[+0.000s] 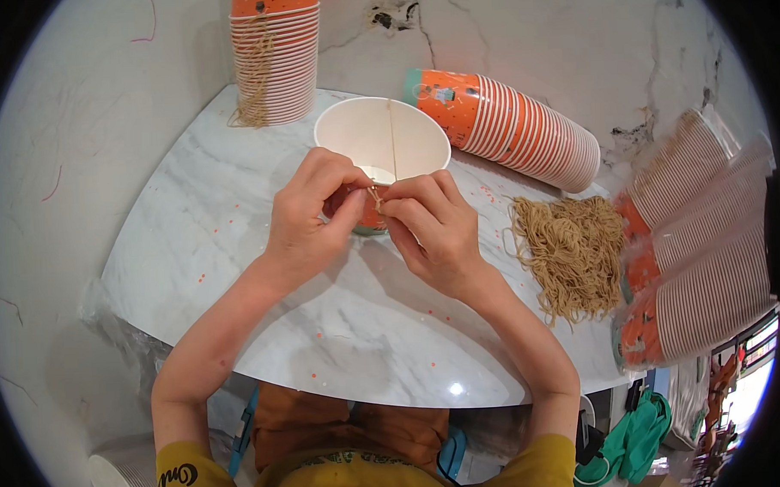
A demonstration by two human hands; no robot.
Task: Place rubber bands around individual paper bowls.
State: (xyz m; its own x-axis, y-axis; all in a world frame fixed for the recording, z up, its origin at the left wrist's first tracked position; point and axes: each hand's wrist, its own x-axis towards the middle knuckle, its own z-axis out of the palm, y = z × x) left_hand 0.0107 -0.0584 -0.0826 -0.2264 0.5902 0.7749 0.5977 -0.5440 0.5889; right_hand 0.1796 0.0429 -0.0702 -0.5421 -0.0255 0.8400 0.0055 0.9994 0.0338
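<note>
A paper cup (343, 132), white inside with orange and green outside, stands tilted on the table in front of me. A thin tan string (393, 136) runs across its mouth and down inside. At the cup's near rim my left hand (316, 203) pinches the string between thumb and forefinger. Close beside it, my right hand (432, 220) pinches the string too, with the other fingers curled. Between the fingertips the string shows a small loop or knot, partly hidden. The lower part of the cup is covered by both hands.
A tall cup stack (277, 71) draped with strings stands at the back left. Another stack (515, 123) lies behind the cup. To the right is a heap of tan string (571, 254), then plastic-wrapped cup stacks (710, 310). Orange bits dot the marble-patterned table (308, 358).
</note>
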